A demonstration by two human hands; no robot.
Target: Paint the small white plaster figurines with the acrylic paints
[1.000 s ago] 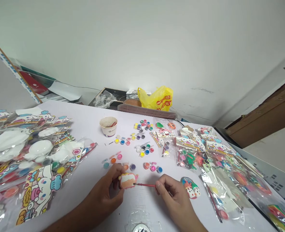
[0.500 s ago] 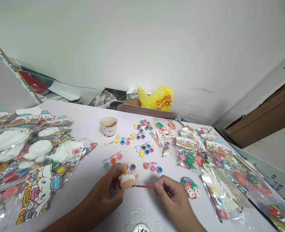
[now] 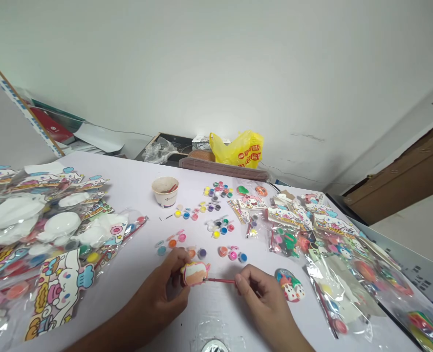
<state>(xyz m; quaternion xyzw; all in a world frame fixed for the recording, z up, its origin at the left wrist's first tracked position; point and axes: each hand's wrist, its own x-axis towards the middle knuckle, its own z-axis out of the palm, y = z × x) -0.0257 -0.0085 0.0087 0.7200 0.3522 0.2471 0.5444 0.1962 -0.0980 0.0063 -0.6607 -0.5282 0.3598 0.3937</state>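
Note:
Near the middle front of the table, my left hand (image 3: pixel 170 283) is closed around the left side of a small plaster figure (image 3: pixel 195 274). The figure has a peach lower face, a white patch above it, and pink and yellow along its edge. My right hand (image 3: pixel 258 291) pinches the handle of a thin red paintbrush (image 3: pixel 222 280), whose tip points left and meets the figure's lower right edge. Small paint pots (image 3: pixel 233 254) in pink, blue and salmon sit just beyond the hands. A painted round plaster piece (image 3: pixel 290 284) lies right of my right hand.
A paper cup (image 3: pixel 165 191) with a reddish stick inside stands behind the paint pots. Bagged white plaster pieces (image 3: pixel 60 227) cover the table's left side, and more packets (image 3: pixel 290 217) lie on the right. A yellow plastic bag (image 3: pixel 238 149) rests at the back, against the wall.
The brush tip has shifted slightly right and up, along the figure's lower right edge. Both hands keep their holds and have barely moved.

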